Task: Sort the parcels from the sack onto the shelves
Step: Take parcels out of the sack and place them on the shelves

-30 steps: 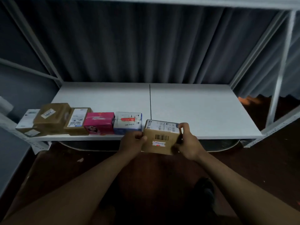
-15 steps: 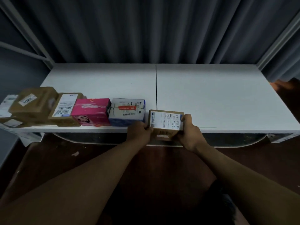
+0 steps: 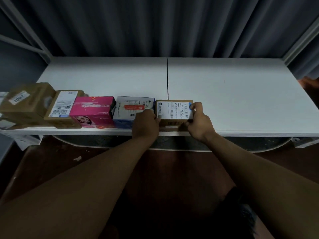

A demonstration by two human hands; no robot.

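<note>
Along the front edge of the white shelf (image 3: 224, 87), a row of parcels runs from the left: a brown carton marked 7001 (image 3: 25, 100), a labelled brown box (image 3: 63, 107), a pink box (image 3: 94, 111), then a white and blue box (image 3: 131, 107). Next comes the left hand (image 3: 145, 125), fingers curled on the left end of the small cardboard parcel (image 3: 174, 110). That parcel sits at the row's right end, long axis along the shelf edge, just beside the white and blue box. Its right end is pinched by the right hand (image 3: 200, 123). Both hands look equally near; letting go seems all that remains.
</note>
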